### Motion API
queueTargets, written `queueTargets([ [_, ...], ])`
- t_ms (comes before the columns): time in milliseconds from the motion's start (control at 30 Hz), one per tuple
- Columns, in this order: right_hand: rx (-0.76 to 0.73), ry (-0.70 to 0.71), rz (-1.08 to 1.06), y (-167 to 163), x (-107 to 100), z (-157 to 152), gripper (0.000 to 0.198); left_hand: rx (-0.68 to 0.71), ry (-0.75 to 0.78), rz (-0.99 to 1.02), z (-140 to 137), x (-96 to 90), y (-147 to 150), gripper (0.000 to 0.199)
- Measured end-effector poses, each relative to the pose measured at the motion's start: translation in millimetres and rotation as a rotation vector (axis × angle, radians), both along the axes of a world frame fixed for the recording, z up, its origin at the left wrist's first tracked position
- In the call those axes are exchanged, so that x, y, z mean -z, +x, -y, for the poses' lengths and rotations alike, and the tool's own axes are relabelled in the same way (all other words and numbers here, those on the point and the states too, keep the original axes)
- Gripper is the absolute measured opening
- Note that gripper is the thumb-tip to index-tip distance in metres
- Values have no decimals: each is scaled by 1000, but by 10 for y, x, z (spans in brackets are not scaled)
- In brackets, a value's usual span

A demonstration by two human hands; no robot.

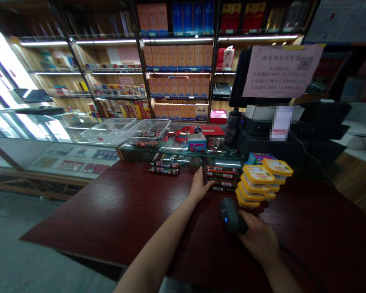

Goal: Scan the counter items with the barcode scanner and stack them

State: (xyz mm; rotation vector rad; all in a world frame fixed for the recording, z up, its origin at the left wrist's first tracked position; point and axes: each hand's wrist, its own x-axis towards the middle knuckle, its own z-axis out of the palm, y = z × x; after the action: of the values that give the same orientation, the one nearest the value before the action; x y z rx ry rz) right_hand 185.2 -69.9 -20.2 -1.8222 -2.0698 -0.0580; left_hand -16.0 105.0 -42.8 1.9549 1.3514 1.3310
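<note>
In the head view, my right hand (260, 238) is wrapped around the handle of a black barcode scanner (230, 215) with a small blue light glowing on it. My left hand (199, 186) lies at the left end of a row of dark, slim wrapped packets (222, 176). Its fingers stretch forward along their ends, and the thumb points across the nearest packet; whether it touches is hard to see. Farther left lies a smaller group of similar packets (164, 166). Yellow-lidded plastic tubs (258, 174) stand stacked to the right, beyond the scanner.
A glass display counter (131, 152) borders the dark red wooden desk (125, 203). On it sit clear plastic bins (151, 129) and a small blue box (197, 143). A monitor with a paper notice (282, 71) stands back right. Stocked shelves (177, 57) line the wall.
</note>
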Motion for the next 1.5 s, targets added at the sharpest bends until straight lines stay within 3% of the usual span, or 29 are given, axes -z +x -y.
queueTargets([
  [133,-21,46,24,14,35,23,30,-185,45,-202,52,-115,-481,52],
  [233,-38,56,34,23,65,27,29,-297,62,-368,75,-201,-917,40],
  [400,-24,61,25,24,101,12,31,-547,-36,-556,44,-318,-1520,41],
  [600,-32,79,51,29,143,-17,30,-603,-139,-704,82,-363,-1814,44],
  [733,-36,83,50,29,149,-26,30,-673,-142,-801,180,-397,-1884,35],
  [900,-31,76,22,16,115,-15,30,-538,-136,-862,287,-438,-1959,27],
  [1033,-38,63,-6,14,106,-13,30,-470,-113,-704,413,-473,-1794,25],
  [1167,-48,52,-6,15,100,-20,31,-392,-10,-439,543,-468,-1397,28],
  [1333,-42,4,-57,-45,-64,56,32,-282,64,-189,637,-279,-991,31],
  [1500,-58,-117,-356,-201,-299,226,34,-295,-1,-124,669,-87,-913,35],
])
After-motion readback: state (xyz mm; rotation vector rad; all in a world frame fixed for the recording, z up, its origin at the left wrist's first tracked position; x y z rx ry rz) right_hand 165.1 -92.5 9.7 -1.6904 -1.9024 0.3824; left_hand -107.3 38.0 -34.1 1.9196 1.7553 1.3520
